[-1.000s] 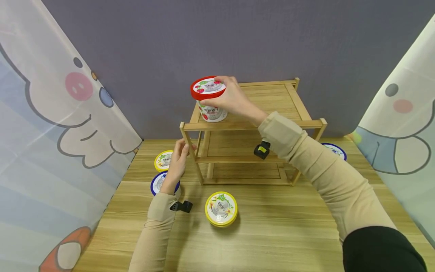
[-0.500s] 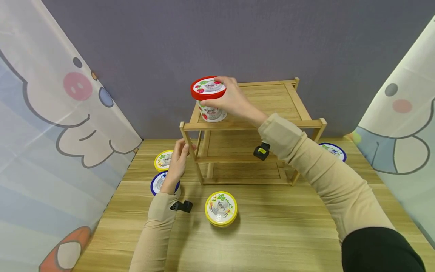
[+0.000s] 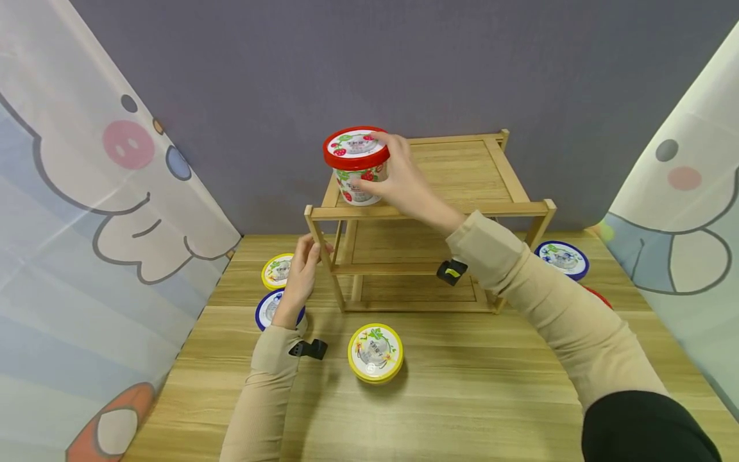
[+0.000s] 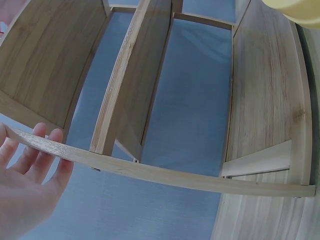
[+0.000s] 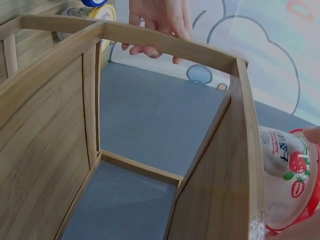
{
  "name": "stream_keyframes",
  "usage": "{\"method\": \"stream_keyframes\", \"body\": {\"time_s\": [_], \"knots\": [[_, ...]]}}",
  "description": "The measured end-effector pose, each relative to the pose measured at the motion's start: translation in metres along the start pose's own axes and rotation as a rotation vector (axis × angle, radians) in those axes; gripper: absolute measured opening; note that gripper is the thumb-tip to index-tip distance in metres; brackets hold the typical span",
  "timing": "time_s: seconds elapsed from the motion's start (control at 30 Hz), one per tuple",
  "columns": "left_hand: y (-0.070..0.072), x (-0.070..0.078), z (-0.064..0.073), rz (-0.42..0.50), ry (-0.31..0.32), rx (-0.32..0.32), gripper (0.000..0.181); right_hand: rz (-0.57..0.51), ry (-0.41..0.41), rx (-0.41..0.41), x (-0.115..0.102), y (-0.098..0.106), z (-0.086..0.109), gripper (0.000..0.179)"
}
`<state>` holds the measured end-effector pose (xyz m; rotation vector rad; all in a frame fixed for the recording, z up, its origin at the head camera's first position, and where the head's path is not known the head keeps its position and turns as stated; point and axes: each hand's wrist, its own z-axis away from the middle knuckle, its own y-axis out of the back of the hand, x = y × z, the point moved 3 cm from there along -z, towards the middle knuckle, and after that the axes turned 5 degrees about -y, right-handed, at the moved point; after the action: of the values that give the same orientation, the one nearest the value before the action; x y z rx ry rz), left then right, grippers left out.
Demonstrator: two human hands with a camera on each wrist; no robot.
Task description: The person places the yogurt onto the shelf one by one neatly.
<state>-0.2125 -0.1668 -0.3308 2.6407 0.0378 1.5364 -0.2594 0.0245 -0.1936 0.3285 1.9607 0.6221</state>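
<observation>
A tub with a red lid and strawberry print [image 3: 353, 159] stands at the left end of the wooden rack's top shelf [image 3: 462, 170]. My right hand [image 3: 407, 186] is beside it, the thumb lying across its front and the fingers by the lid's right edge. In the right wrist view the tub [image 5: 287, 172] appears at the right, just past the rack's edge. Lower down, my left hand [image 3: 303, 273] holds the rack's left front post. The left wrist view has the fingers of that hand [image 4: 30, 185] around the wooden post [image 4: 145, 172].
A yellow-lidded tub [image 3: 375, 353] stands in front of the rack on the wood-grain table [image 3: 462, 398]. Left of the rack are another yellow-lidded tub [image 3: 277, 271] and a blue-lidded tub [image 3: 268, 311]. At right sits a blue-lidded tub [image 3: 562, 259]; a red lid edge [image 3: 598, 297] shows behind the sleeve.
My right hand has slid slightly right and its thumb has dropped back along the tub, uncovering more of the lid and print. The tub stays in place. The left hand keeps its hold.
</observation>
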Motion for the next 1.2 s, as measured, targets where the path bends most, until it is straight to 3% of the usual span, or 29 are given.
{"method": "stream_keyframes", "body": {"time_s": [0.37, 0.63, 0.9, 1.2], "knots": [[0.001, 0.0, 0.003, -0.002, 0.003, 0.016, 0.021, 0.068, 0.093, 0.12, -0.004, 0.001, 0.038, 0.065], [0.001, 0.0, 0.003, 0.002, -0.01, 0.019, 0.021, 0.013, 0.209, 0.17, -0.004, 0.0, 0.064, 0.052], [0.001, 0.002, 0.004, 0.004, -0.014, 0.008, 0.022, -0.026, 0.293, 0.166, 0.003, -0.009, 0.092, 0.043], [0.001, 0.002, 0.004, -0.024, -0.006, 0.001, 0.024, -0.021, 0.353, 0.096, 0.016, -0.023, 0.118, 0.036]]}}
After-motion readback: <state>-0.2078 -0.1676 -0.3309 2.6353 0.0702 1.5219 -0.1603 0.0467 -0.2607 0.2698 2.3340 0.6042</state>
